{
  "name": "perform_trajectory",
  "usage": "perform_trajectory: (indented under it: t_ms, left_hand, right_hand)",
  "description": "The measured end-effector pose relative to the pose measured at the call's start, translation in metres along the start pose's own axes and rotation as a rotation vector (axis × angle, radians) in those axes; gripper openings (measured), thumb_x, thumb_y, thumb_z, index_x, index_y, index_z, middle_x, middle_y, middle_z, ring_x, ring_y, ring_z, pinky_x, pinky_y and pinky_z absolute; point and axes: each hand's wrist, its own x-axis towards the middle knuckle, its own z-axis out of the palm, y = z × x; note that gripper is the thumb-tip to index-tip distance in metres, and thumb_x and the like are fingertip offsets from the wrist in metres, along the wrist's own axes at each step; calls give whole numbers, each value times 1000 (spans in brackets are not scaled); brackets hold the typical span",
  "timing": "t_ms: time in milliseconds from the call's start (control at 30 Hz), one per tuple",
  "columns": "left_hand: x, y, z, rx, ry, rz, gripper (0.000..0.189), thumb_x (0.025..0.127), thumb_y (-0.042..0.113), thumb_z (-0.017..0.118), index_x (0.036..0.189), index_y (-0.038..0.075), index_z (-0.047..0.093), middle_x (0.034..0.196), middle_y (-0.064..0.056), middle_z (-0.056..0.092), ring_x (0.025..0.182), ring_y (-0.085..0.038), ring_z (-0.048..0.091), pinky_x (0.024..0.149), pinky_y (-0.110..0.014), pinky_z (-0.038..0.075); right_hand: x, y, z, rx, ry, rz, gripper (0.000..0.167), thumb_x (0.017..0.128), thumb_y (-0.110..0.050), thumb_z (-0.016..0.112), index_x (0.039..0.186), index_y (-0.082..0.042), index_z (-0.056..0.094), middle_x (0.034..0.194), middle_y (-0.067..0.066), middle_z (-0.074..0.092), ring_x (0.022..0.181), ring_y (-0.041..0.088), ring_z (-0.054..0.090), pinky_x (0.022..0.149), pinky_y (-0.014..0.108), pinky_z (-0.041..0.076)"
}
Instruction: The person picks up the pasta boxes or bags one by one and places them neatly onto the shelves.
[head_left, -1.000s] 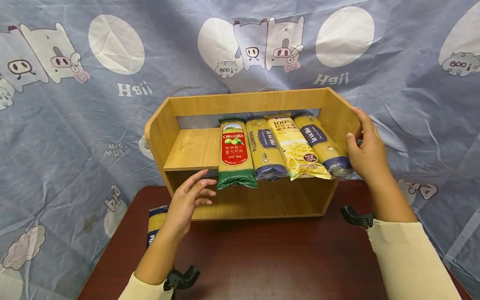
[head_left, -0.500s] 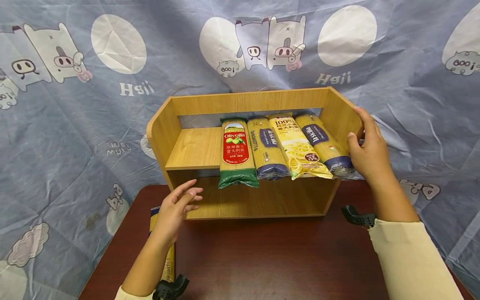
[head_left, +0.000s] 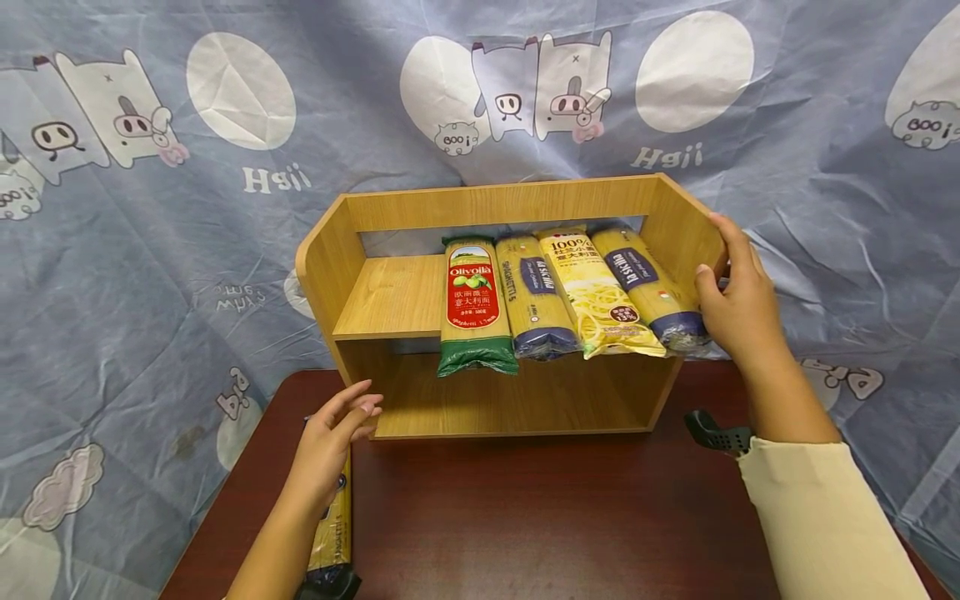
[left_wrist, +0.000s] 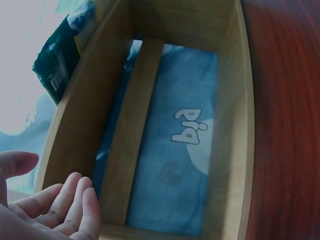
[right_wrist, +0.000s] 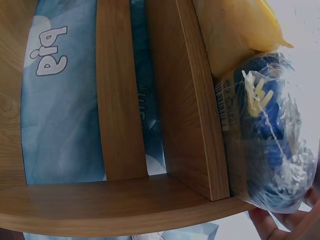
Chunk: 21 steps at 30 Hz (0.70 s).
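A wooden two-tier shelf (head_left: 495,204) stands on the table, several bags of spaghetti lying side by side on its upper board. The leftmost is a red-and-green spaghetti bag (head_left: 472,300); to its right come a blue-labelled spaghetti bag (head_left: 542,300), a yellow-and-white bag (head_left: 600,292) and another blue-labelled one (head_left: 647,287). My right hand (head_left: 742,304) grips the shelf's right side panel at its front edge, thumb inside and fingers outside. My left hand (head_left: 326,446), fingers relaxed and holding nothing, hovers before the shelf's lower left corner. Below it on the table lies another spaghetti bag (head_left: 337,517), partly hidden by the left forearm.
Bare board (head_left: 393,296) shows at the upper tier's left end. Beneath it, the lower compartment (left_wrist: 170,125) has an open back with a crossbar. A printed blue cloth (head_left: 337,100) hangs close behind. The dark red table (head_left: 510,517) extends in front.
My left hand has drawn back, down and to the left, from near the red-and-green bag, uncovering more of the bag on the table. My right hand stays on the side panel.
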Motion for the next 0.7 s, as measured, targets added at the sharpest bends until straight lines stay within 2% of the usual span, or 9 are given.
perform_trajectory:
  t_ms: [133,233,333,400,500,600,700]
  left_hand:
    - [-4,-8,-4,45,19,-24,44,105,33,55,147,23,49,138,-6,60,122,-14,59,95,-22,52]
    - [-7,-14,-8,78,33,-30,46,105,34,56,148,23,47,141,-6,59,119,-6,58,94,-18,50]
    - [-9,-20,-12,99,39,-31,49,105,33,57,150,21,45,143,-7,56,116,0,56,97,-18,49]
    - [-11,-25,-16,118,44,-40,51,104,34,57,152,20,44,145,-7,55,119,-2,55,103,-25,48]
    - [-14,-32,-21,146,43,-57,56,104,36,58,154,22,39,148,-8,52,129,-13,53,112,-42,43]
    - [-16,-38,-27,175,43,-74,60,104,35,58,157,23,34,151,-10,49,138,-26,47,113,-56,39]
    - [-17,-46,-32,214,51,-89,62,104,31,58,159,21,30,154,-13,45,142,-32,42,111,-60,39]
  right_hand:
    - [-1,0,0,12,4,-7,63,101,-15,46,158,-38,29,153,18,44,118,49,56,87,58,43]
    - [-1,0,0,14,7,-8,63,101,-14,46,158,-38,30,151,19,45,118,49,56,87,60,43]
    - [-1,1,0,10,5,-3,63,101,-14,46,158,-38,30,151,19,45,118,48,56,86,57,42]
    - [-1,1,0,6,4,0,63,101,-15,46,158,-38,30,153,17,44,117,48,57,86,54,42]
    - [0,1,0,0,4,3,63,101,-15,46,158,-39,29,154,16,44,118,47,57,85,49,41]
    - [0,1,0,-3,5,2,63,101,-16,46,157,-39,29,154,16,44,118,47,57,85,48,41]
    - [0,1,0,-2,4,1,63,101,-16,46,157,-39,29,153,16,45,117,47,57,84,47,41]
